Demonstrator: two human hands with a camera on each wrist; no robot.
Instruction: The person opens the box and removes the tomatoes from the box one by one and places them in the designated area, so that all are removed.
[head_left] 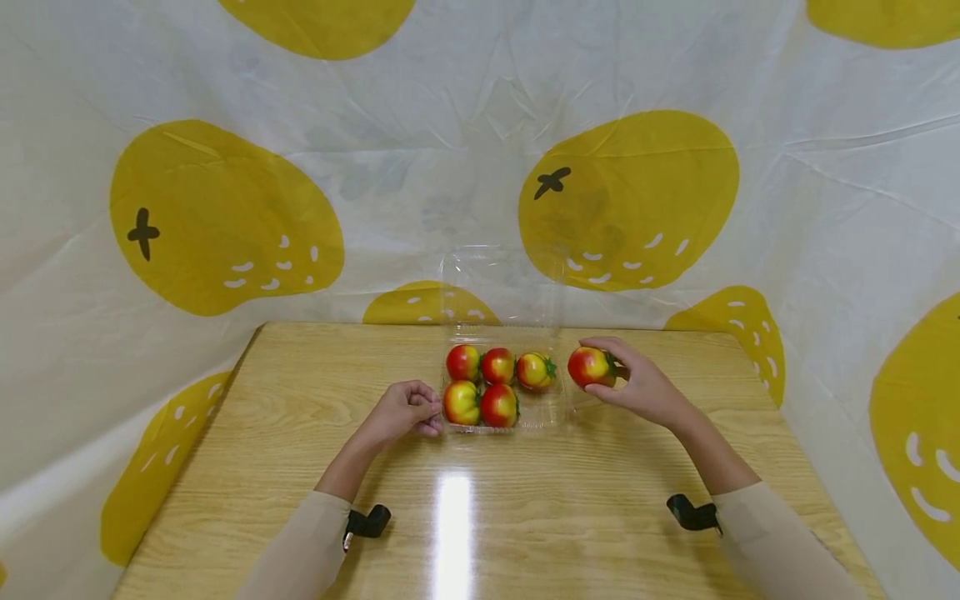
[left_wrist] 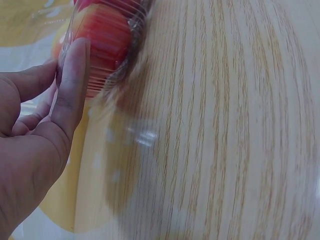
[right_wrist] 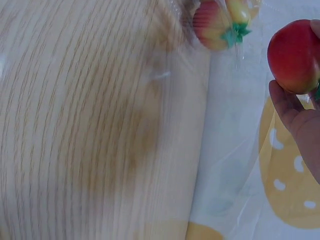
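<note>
On the wooden table [head_left: 300, 467] | clear box [head_left: 551, 417] holds five tomatoes, one spot left | right hand [head_left: 641, 387] grips sixth tomato [head_left: 590, 367] just beside box | left hand [head_left: 401, 412] pinches box's left edge

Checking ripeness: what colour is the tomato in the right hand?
Red fading to yellow tomato, clearest in the head view.
</note>
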